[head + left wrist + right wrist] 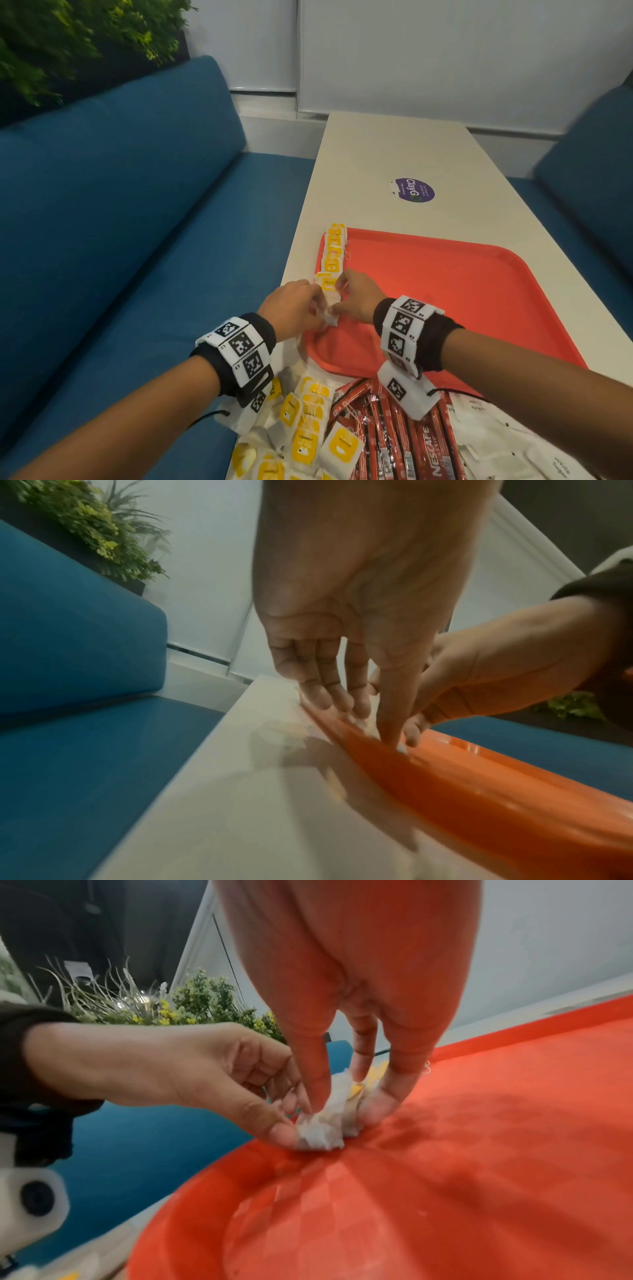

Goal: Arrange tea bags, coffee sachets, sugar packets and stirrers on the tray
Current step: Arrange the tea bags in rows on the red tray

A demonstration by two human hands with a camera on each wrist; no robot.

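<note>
Blue upholstered benches (120, 192) flank a long, smooth white table (394, 154), with leafy green plants (68, 41) behind the left bench and a round purple sticker (414, 190) on the tabletop. On the table lies a red plastic tray (479, 291), rectangular with rounded corners and a raised rim, its floor finely textured. Along its left edge runs a row of tea bags (333, 253), overlapped like tiles: flat white paper sachets with yellow labels and thin strings. At the near end of that row both hands meet over one tea bag (323, 1123), which is white, crinkled and soft-looking and rests on the tray floor. The left hand (291, 305) pinches it with thumb and fingertips; the right hand (359, 296) pinches it from the other side, its fingers (380, 1096) pressed down to the tray. Nearer the person, off the tray, lie loose tea bags (301, 431), glossy red coffee sticks (394, 438) and white sugar packets (496, 445).
</note>
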